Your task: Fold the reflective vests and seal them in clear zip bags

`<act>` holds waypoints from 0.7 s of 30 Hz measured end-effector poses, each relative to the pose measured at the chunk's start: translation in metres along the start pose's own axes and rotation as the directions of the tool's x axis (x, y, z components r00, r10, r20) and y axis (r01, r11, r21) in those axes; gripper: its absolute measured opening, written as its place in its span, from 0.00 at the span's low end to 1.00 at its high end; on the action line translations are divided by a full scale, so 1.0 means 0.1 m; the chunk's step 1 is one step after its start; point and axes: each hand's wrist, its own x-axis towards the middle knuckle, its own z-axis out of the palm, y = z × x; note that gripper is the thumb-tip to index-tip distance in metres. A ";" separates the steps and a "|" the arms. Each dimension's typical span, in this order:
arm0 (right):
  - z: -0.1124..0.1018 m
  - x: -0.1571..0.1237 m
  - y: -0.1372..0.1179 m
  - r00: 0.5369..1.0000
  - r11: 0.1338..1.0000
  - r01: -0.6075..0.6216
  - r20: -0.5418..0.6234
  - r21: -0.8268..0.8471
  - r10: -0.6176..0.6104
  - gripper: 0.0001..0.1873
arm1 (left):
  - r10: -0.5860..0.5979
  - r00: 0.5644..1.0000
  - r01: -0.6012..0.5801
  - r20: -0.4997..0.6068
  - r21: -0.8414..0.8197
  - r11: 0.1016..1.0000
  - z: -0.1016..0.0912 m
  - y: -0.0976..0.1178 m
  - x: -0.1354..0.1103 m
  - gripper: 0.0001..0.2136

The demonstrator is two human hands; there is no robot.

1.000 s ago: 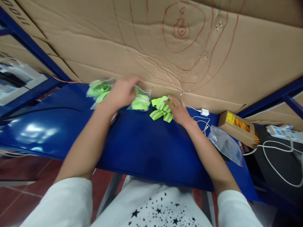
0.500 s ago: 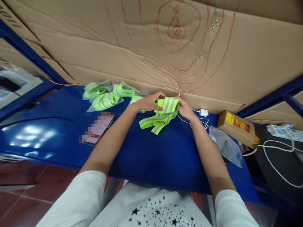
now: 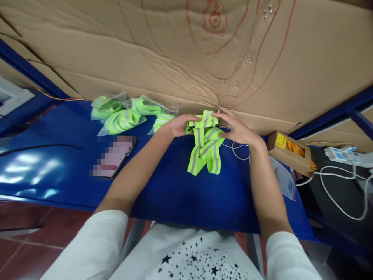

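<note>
A neon-yellow reflective strap (image 3: 206,146) with grey stripes hangs in loose loops over the blue table. My left hand (image 3: 182,125) is closed on its upper left part, fingers partly behind the folds. On the other side, my right hand (image 3: 237,130) has its fingers spread, with the thumb and fingertips at the strap's right edge. To the left, several bagged rolls of the same strap (image 3: 124,121) lie in clear plastic bags against the cardboard.
A phone (image 3: 115,157) lies on the blue table (image 3: 180,194) left of my left arm. At right are a cardboard box (image 3: 291,153) with orange contents, an empty plastic bag (image 3: 282,179) and a white cable (image 3: 239,151). A cardboard wall (image 3: 175,58) with red drawn lines stands behind.
The strap's folded bundle has loosened, and its loops now dangle lower and further right. My right hand has opened its fingers and shifted right. The view has tilted slightly.
</note>
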 end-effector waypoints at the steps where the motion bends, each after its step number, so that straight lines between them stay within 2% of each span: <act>1: 0.00 0.00 -0.06 1.000 1.000 0.018 0.006 0.001 -0.018 0.45 | -0.010 1.000 0.010 0.009 -0.030 0.999 0.02 0.03 -0.01 0.13; 3: 0.02 0.02 -0.17 0.996 0.998 0.065 -0.057 0.013 -0.065 0.41 | -0.038 0.999 0.042 0.039 -0.086 0.995 0.07 0.08 -0.02 0.12; 6: 0.03 0.06 -0.24 0.976 0.993 0.085 -0.205 0.079 -0.068 0.24 | -0.069 0.996 0.074 0.057 -0.107 0.991 0.14 0.16 -0.06 0.13; 7: 0.02 0.07 -0.25 0.969 0.992 0.068 -0.244 0.109 -0.039 0.21 | -0.076 0.996 0.079 0.045 -0.077 0.994 0.15 0.19 -0.08 0.16; 9: -0.01 0.06 -0.24 0.953 0.983 0.023 -0.300 0.181 0.033 0.22 | -0.056 0.998 0.057 -0.013 0.063 0.996 0.16 0.25 -0.13 0.22; 11: -0.05 0.04 -0.25 0.943 0.957 -0.007 -0.317 0.289 0.103 0.25 | 0.096 0.990 -0.062 -0.103 0.293 0.954 0.14 0.34 -0.18 0.25; 12: -0.07 0.03 -0.26 0.943 0.933 -0.022 -0.303 0.360 0.139 0.26 | 0.222 0.965 -0.148 -0.142 0.408 0.901 0.13 0.39 -0.22 0.25; 14: -0.11 0.00 -0.31 0.945 0.856 -0.072 -0.241 0.512 0.223 0.27 | 0.492 0.858 -0.338 -0.147 0.559 0.757 0.11 0.51 -0.30 0.20; 15: -0.12 -0.01 -0.34 0.940 0.807 -0.106 -0.205 0.581 0.271 0.27 | 0.587 0.802 -0.428 -0.109 0.582 0.692 0.12 0.58 -0.35 0.17; 16: -0.13 -0.02 -0.38 0.933 0.754 -0.139 -0.171 0.642 0.317 0.26 | 0.644 0.764 -0.508 -0.046 0.573 0.643 0.13 0.66 -0.42 0.16; 17: -0.13 -0.03 -0.41 0.923 0.700 -0.165 -0.141 0.695 0.357 0.26 | 0.666 0.745 -0.577 0.043 0.543 0.610 0.16 0.73 -0.50 0.17; 19: -0.13 -0.03 -0.47 0.910 0.607 -0.186 -0.098 0.773 0.404 0.24 | 0.636 0.731 -0.655 0.248 0.517 0.552 0.24 0.85 -0.67 0.23; 21: -0.13 -0.03 -0.51 0.914 0.555 -0.174 -0.077 0.813 0.399 0.20 | 0.564 0.727 -0.676 0.393 0.556 0.484 0.33 0.92 -0.80 0.33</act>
